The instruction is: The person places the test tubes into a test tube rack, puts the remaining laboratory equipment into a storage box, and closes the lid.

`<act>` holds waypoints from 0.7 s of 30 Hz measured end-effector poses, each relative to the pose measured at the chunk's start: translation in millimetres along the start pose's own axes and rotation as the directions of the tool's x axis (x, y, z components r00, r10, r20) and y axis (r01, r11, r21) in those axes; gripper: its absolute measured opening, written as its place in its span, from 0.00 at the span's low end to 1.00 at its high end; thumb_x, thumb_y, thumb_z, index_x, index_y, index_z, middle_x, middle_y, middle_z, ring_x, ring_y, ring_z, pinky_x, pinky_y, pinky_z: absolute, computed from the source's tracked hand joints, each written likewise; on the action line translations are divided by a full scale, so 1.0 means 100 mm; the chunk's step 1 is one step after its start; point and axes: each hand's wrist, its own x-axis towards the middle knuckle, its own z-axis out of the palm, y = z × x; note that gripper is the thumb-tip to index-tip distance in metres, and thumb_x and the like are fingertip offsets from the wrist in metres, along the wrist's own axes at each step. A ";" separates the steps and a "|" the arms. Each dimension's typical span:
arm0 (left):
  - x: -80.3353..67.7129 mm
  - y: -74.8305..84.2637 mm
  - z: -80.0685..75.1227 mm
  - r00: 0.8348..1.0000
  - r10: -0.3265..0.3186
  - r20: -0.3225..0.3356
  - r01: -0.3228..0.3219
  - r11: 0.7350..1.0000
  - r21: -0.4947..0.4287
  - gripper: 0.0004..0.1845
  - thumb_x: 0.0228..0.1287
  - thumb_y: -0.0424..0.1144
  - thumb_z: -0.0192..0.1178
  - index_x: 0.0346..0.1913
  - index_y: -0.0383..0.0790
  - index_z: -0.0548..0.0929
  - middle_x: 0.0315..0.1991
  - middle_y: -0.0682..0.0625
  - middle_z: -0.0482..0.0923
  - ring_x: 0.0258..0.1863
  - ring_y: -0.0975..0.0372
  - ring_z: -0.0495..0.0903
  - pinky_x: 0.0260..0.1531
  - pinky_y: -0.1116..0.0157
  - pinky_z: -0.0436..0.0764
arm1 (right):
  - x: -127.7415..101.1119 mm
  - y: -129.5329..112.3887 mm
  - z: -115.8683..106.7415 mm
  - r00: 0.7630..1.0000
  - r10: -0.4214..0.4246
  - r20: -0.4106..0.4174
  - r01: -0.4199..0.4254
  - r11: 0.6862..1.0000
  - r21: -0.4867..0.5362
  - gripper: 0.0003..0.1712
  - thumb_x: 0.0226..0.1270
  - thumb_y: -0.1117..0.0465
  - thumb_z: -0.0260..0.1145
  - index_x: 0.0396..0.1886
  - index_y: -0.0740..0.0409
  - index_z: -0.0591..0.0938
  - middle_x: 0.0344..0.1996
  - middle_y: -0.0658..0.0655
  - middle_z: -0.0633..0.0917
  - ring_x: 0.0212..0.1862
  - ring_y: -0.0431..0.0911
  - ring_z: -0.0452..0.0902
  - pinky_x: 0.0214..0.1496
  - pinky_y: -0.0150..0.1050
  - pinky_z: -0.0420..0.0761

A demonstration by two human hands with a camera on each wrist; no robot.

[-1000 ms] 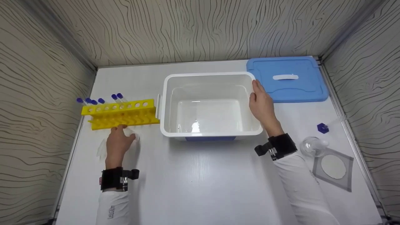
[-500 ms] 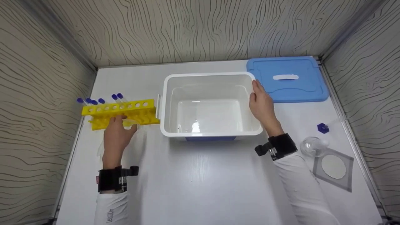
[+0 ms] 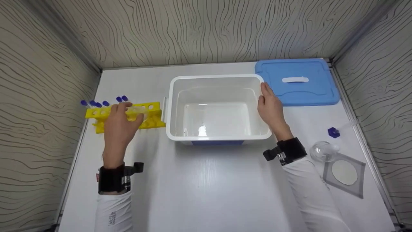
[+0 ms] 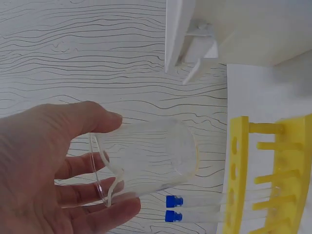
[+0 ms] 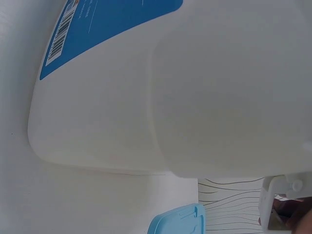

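My left hand (image 3: 119, 132) holds a clear beaker (image 4: 156, 151) by its rim, thumb on one side and fingers on the other. In the head view the beaker is raised and overlaps the yellow test tube rack (image 3: 156, 113). Several test tubes with blue caps (image 3: 106, 103) stand in the rack, left of the bin. My right hand (image 3: 271, 109) grips the right side of a white plastic bin (image 3: 219, 138), fingers at its rim. Nothing lies inside the bin. The right wrist view shows mostly the bin's outer wall (image 5: 97, 122) and its blue label (image 5: 112, 24).
A blue lid (image 3: 310, 93) with a white handle lies at the back right. Along the right edge are a clear tube with a purple hexagonal base (image 3: 333, 132), a clear glass flask (image 3: 322, 151) and a grey wire gauze (image 3: 330, 172) with a white disc.
My left hand has lifted the beaker from the table in front of the rack and moved it up and away, over the rack. My right hand has stayed on the bin.
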 end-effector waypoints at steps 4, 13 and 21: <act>0.08 0.14 -0.06 0.997 0.078 0.017 -0.078 0.997 0.019 0.28 0.63 0.47 0.65 0.60 0.34 0.77 0.57 0.32 0.76 0.41 0.41 0.82 0.38 0.49 0.85 | 0.00 0.00 0.00 1.000 0.001 0.003 -0.001 1.000 -0.004 0.30 0.77 0.66 0.45 0.76 0.67 0.57 0.77 0.68 0.57 0.77 0.62 0.55 0.74 0.58 0.65; 0.23 0.53 -0.12 0.971 0.221 0.090 -0.223 0.975 0.021 0.27 0.62 0.46 0.67 0.59 0.36 0.77 0.56 0.35 0.78 0.48 0.42 0.82 0.50 0.46 0.84 | -0.01 -0.01 0.00 1.000 0.013 0.006 -0.013 1.000 0.007 0.31 0.77 0.65 0.45 0.77 0.66 0.57 0.78 0.67 0.57 0.77 0.61 0.54 0.72 0.57 0.68; 0.34 0.82 -0.09 0.913 0.337 0.232 -0.357 0.933 0.052 0.28 0.62 0.49 0.67 0.61 0.37 0.77 0.56 0.37 0.80 0.46 0.45 0.82 0.50 0.49 0.84 | 0.00 -0.02 0.01 1.000 0.005 -0.011 -0.006 1.000 -0.013 0.30 0.77 0.65 0.45 0.76 0.67 0.59 0.77 0.67 0.58 0.75 0.62 0.58 0.67 0.57 0.73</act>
